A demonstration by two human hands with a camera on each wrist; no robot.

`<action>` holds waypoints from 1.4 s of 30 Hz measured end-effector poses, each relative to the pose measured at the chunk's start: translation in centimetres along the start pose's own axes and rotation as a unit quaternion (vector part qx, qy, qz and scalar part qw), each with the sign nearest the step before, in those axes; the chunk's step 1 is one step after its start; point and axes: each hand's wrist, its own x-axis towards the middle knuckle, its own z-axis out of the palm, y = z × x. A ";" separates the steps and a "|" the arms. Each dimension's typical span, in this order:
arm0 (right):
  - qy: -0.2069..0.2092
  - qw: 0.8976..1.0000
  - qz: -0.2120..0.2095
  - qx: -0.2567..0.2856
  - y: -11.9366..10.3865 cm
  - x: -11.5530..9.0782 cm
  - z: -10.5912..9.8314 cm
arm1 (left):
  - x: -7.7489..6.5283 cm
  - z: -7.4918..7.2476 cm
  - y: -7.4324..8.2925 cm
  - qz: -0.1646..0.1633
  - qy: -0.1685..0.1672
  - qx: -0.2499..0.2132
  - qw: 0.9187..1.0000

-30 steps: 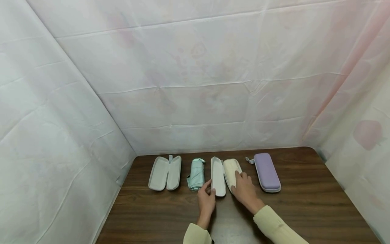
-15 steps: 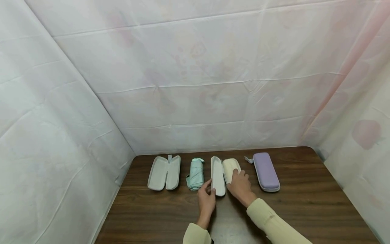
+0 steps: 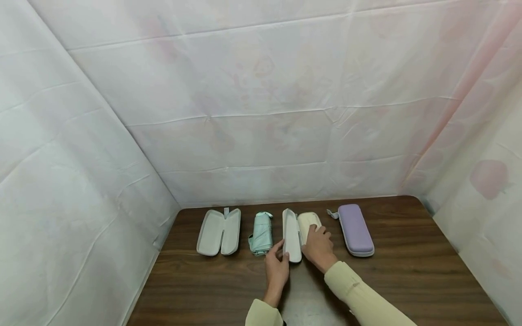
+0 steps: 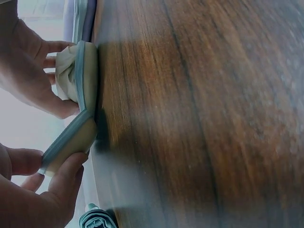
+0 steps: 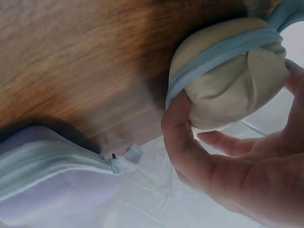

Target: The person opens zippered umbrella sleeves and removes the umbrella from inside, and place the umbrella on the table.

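Cream bundle (image 5: 228, 90) (partly encased) is gripped by the right hand (image 3: 318, 246). The case (image 3: 291, 240) is pinched by the left hand (image 3: 276, 269).

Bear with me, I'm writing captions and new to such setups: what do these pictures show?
No machine here: just a left hand and a right hand, both bare. The wide picture comes from a camera on the person's head; the close ones from cameras on the wrists. On the table, left to right in the wide view, lie an open pale case, a mint bundle, an open cream case and a closed purple case. The left hand grips one half of the cream case; the right hand holds a cream bundle in the other half.
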 end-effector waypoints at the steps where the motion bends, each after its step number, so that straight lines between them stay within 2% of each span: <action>1: -0.001 1.000 0.000 -0.004 -0.1 0.0 0.0 | 0.0 0.0 0.1 0.000 0.001 0.001 1.000; 9: 0.013 1.000 -0.002 -0.008 -0.5 0.1 -0.1 | -0.1 -0.1 0.2 0.017 0.006 0.012 1.000; 16: 0.021 1.000 -0.009 0.014 0.2 0.2 0.1 | 0.2 -0.1 0.0 0.010 0.004 0.005 1.000; 25: 0.021 0.991 -0.004 0.130 2.2 0.1 -1.5 | 0.4 -0.3 -0.2 0.001 0.016 0.004 1.000; 30: -0.003 0.980 0.006 0.197 3.5 0.2 -2.3 | 0.3 -0.4 -0.4 -0.012 0.019 0.013 1.000; 34: -0.021 0.963 0.024 0.267 4.6 0.3 -2.8 | 0.2 -0.6 -0.6 -0.023 0.024 0.021 0.999; 39: -0.006 0.941 0.035 0.337 5.7 0.2 -3.5 | 0.3 -0.8 -0.6 -0.027 0.028 0.033 0.999; 40: -0.002 0.938 0.037 0.345 5.8 0.1 -3.7 | 0.3 -0.8 -0.6 -0.027 0.028 0.035 0.999; 42: 0.006 0.939 0.039 0.340 6.1 0.1 -4.1 | 0.4 -0.9 -0.5 -0.027 0.029 0.035 0.999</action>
